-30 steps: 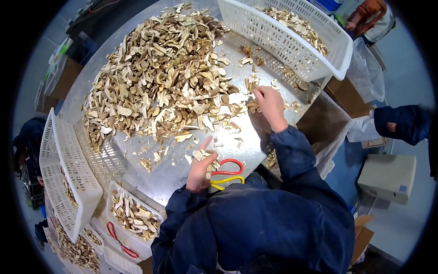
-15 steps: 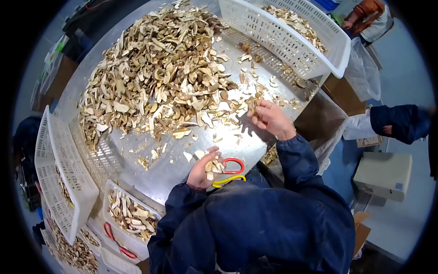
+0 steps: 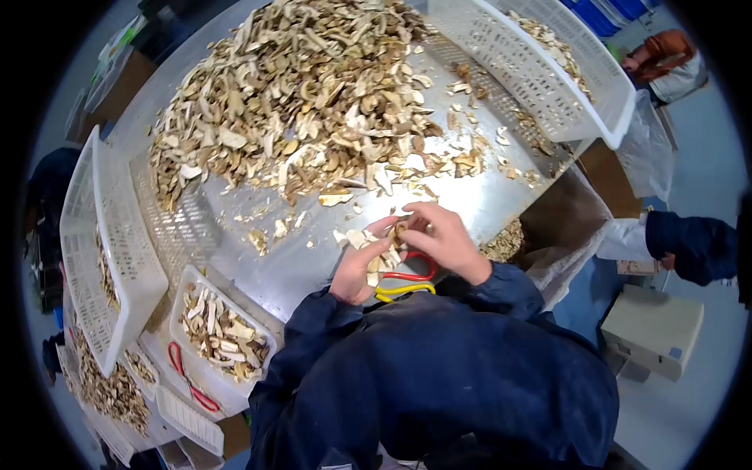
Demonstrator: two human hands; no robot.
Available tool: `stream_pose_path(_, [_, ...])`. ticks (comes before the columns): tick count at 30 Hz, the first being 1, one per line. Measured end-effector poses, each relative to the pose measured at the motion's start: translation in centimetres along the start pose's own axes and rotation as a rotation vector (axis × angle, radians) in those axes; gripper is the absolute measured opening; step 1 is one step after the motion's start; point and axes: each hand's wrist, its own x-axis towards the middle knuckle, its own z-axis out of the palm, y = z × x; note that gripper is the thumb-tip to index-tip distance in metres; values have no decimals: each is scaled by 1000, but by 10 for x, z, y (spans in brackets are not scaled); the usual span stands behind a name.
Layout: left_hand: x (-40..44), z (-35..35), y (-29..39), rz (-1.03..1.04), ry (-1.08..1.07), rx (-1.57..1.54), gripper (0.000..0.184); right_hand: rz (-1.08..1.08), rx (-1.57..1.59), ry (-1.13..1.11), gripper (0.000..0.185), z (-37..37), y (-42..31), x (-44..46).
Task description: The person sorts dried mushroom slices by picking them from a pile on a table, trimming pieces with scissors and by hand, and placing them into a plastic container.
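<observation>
My left hand [image 3: 360, 266] is closed around several pale dried mushroom slices [image 3: 376, 252] near the front edge of the metal table [image 3: 266, 274]. Against it, my right hand [image 3: 440, 241] pinches a small brown slice [image 3: 401, 232]. Scissors with one red handle [image 3: 423, 268] and one yellow handle [image 3: 406, 291] lie just below the hands, their blades hidden. Beyond the hands rises a large heap of dried slices [image 3: 298, 102]. Small crumbs and loose slices are scattered between the heap and the hands.
White perforated baskets stand at the upper right [image 3: 540, 94] and left [image 3: 117, 258]. A white tub [image 3: 270, 345] of slices is at lower left, beside red-handled scissors [image 3: 188, 377]. A lined box [image 3: 564, 211] sits right of the table. Another person's sleeve [image 3: 689, 247] is at far right.
My right hand has come down and left from the loose slices to my left hand, bringing a slice. The camera view has shifted, so the table and heap appear higher.
</observation>
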Motion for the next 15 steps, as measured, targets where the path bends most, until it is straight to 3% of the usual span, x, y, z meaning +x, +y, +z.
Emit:
stream_pose_path(1, [1,0,-2,-11,-6,76,48,-104,-94,58,30,6,4,0])
stream_pose_path(4, [0,2,2,-31,54,97,50,-85,-186,42,23,1,10,0])
stream_pose_path(7, [2,1,0,-69,51,34,54,77,7,60,20,-18,11,-1])
stream_pose_path(10, [1,7,0,-103,95,-75,45,173,-197,64,22,-64,13,7])
stream_pose_path(12, [3,-5,-6,-115,95,-122,39,-30,-621,382,23,-86,41,15])
stream_pose_path(15, [3,0,-5,-117,112,-121,32,-211,-871,398,23,-92,55,38])
